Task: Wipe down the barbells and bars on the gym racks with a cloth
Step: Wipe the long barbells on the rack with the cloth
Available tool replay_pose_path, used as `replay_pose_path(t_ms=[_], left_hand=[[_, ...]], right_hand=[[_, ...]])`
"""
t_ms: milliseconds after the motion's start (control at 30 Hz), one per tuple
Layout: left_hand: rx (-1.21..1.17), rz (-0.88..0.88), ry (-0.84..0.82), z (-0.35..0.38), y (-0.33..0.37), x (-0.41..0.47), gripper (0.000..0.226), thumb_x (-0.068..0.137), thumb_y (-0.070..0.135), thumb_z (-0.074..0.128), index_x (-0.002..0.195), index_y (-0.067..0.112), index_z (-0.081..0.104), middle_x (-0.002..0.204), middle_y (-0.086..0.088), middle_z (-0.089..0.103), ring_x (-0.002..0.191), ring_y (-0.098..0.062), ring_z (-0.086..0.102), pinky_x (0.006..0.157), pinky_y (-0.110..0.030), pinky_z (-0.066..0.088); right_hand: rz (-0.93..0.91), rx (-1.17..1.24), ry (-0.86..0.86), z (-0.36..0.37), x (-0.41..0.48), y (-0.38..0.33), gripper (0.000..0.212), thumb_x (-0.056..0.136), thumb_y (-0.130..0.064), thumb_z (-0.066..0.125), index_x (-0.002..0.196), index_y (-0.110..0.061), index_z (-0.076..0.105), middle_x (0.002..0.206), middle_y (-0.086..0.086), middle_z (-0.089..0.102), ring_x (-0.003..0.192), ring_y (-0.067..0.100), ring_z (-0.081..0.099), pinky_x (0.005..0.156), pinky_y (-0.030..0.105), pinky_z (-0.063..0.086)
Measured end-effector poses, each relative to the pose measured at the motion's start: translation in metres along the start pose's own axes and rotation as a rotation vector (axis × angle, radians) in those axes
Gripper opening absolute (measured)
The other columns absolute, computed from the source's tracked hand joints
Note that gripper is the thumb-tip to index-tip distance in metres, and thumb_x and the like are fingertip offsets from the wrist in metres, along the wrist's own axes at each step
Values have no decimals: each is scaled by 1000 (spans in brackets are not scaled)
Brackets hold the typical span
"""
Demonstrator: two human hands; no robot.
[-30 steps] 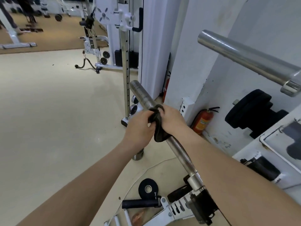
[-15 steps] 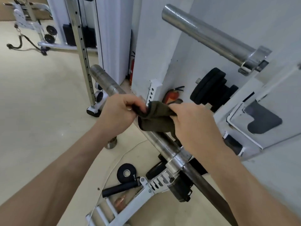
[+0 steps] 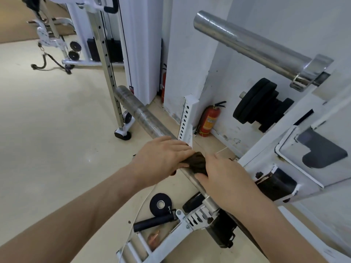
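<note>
Two hands meet on the lower barbell [image 3: 140, 112], which slants from upper left down to lower right. The dark cloth [image 3: 197, 162] is bunched round the bar's thin shaft, between the two hands. The left hand [image 3: 163, 160] lies over the bar, its fingers curled down the far side onto the cloth's left end. The right hand [image 3: 226, 183] grips the cloth's right end, fingers closed over it and thumb along the near side of the shaft. Beyond the left fingers the thick grey sleeve runs away up-left. Just below the right hand the shaft sits in a white rack [image 3: 183, 223]. Above the right fingers a second, shiny barbell [image 3: 247, 44] juts out. Beyond the fingers, by the wall, are a red fire extinguisher [image 3: 209, 120] and a stack of black weight plates [image 3: 254, 101] on a peg. On the floor below the hands lies a small black plate [image 3: 160, 204].
</note>
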State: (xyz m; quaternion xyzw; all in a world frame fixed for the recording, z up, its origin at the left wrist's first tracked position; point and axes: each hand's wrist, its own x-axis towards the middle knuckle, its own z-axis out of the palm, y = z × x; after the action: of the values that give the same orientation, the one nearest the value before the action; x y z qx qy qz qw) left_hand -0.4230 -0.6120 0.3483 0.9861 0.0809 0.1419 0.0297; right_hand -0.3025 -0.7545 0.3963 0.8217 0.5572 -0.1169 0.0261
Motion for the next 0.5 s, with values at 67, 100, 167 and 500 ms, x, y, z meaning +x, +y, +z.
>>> replay_pose_path(t_ms=[67, 100, 167, 500], left_hand=[[80, -97, 55, -1, -27, -8, 33, 93, 32, 53, 122, 22, 65, 122, 8, 67, 116, -13, 61, 98, -35, 46], [95, -163, 53, -5, -39, -11, 34, 93, 27, 57, 126, 20, 63, 126, 6, 65, 119, -15, 59, 100, -38, 44], [109, -234, 5, -9, -47, -12, 42, 91, 23, 49, 131, 16, 58, 132, 1, 61, 125, -18, 54, 106, -39, 39], [-49, -155, 20, 18, -5, 14, 43, 93, 34, 35, 129, 27, 58, 123, 11, 59, 116, -8, 51, 108, -29, 21]], right_hand=[[-12, -18, -43, 2, 5, -5, 25, 103, -35, 42, 113, -12, 47, 105, 7, 62, 93, 23, 62, 74, 33, 46], [-21, -3, -51, 4, 9, -9, 23, 103, -31, 42, 112, -11, 47, 104, 9, 64, 92, 26, 63, 72, 34, 47], [-41, 39, -36, 9, 23, -14, 18, 102, -22, 44, 113, -9, 48, 104, 13, 65, 91, 28, 64, 72, 37, 50], [-149, 70, -36, 25, 49, -2, 23, 97, -10, 42, 118, -2, 46, 87, 5, 51, 66, 14, 43, 53, 22, 34]])
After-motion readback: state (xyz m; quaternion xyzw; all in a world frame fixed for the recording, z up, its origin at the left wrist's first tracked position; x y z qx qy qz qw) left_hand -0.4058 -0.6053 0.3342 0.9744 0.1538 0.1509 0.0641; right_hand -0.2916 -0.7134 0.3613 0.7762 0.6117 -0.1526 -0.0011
